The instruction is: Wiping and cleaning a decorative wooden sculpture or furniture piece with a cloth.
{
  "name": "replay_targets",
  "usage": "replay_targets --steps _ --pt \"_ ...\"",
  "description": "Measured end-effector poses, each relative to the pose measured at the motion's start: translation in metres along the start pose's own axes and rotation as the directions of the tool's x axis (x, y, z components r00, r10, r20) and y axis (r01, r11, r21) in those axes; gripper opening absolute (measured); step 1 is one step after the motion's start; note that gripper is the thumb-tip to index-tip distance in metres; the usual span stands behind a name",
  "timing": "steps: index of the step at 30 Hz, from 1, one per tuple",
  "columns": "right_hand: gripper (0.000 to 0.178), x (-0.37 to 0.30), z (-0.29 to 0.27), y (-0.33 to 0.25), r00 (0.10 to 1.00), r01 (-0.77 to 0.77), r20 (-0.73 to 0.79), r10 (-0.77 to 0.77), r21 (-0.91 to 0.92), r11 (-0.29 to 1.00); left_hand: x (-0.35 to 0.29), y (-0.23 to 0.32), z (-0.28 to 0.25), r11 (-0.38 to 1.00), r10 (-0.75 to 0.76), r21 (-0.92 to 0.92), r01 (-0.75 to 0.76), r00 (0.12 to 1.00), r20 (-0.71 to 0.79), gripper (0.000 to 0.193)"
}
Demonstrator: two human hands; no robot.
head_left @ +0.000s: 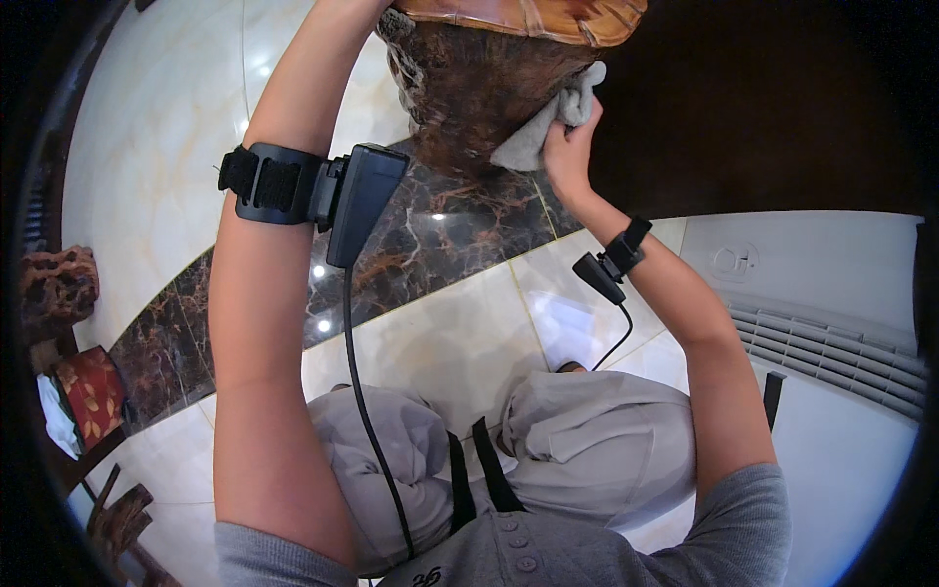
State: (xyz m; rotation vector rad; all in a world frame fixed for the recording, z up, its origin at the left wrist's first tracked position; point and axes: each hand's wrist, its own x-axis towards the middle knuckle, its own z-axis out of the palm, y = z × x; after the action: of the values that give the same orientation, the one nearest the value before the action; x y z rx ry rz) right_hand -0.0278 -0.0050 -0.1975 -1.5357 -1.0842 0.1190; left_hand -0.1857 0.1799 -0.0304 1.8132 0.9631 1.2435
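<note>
My right hand (570, 157) is closed around a grey cloth (529, 143). Part of the cloth bunches up above my fingers, and the rest lies against the lower right side of a dark, rough wooden stump (469, 98). A glossy orange-brown wooden top (528, 15) sits on that stump. My left forearm (262, 323) stretches up past the stump's left side. The left hand itself lies beyond the upper edge of the picture, so its fingers are hidden.
A white unit with a slatted grille (831, 350) stands close by my right arm. Dark furniture (743, 108) fills the upper right. Pale tiles with a dark marble band (430, 220) cover the floor. At left are a knobbly wooden piece (61, 284) and a red patterned cushion (90, 393).
</note>
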Motion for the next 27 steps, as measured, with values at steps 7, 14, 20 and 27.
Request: replay_targets --steps 7,14,20,27 --pt "0.054 -0.016 0.002 0.034 0.979 -0.13 0.135 0.151 -0.155 0.979 -0.022 0.029 -0.007 0.973 -0.111 -0.186 0.134 0.985 0.129 0.049" --pt "0.031 0.019 0.002 0.003 0.835 -0.531 0.05 0.548 -0.191 0.826 0.01 -0.026 -0.015 0.704 0.292 0.658 -0.269 0.953 0.077 0.057" --pt "0.032 0.096 -0.072 -0.048 0.904 -0.379 0.046 0.426 0.548 0.746 -0.028 0.04 0.017 0.962 -0.196 0.179 0.205 0.978 -0.063 0.052" --pt "0.044 0.081 -0.044 -0.012 0.892 -0.387 0.057 0.449 0.609 0.692 -0.018 0.042 0.026 0.977 -0.211 -0.033 0.209 0.973 -0.091 0.07"
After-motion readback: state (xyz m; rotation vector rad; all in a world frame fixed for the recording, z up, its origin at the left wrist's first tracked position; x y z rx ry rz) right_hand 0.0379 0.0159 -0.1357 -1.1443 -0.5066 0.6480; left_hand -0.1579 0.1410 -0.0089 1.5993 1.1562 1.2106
